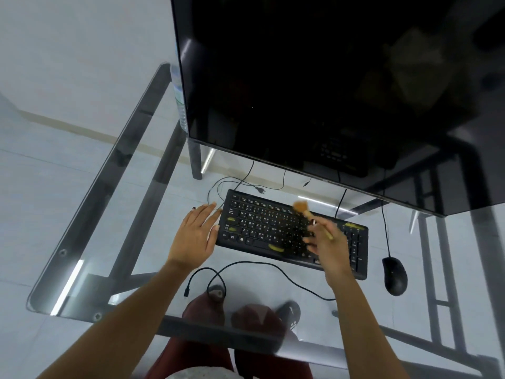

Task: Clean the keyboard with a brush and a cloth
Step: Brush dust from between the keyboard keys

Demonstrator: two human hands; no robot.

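Observation:
A black keyboard (273,228) with a few yellow-green smears lies on the glass desk (114,203) under the monitor. My right hand (328,242) pinches a small brush (307,212) by its handle. The brush's orange bristles sit over the top key rows and look blurred. My left hand (195,233) rests flat with straight fingers against the keyboard's left edge. No cloth is in view.
A large dark monitor (328,91) overhangs the back of the desk. A black mouse (395,274) lies right of the keyboard. Loose black cables (246,266) loop in front of and behind the keyboard. My knees and shoes show through the glass.

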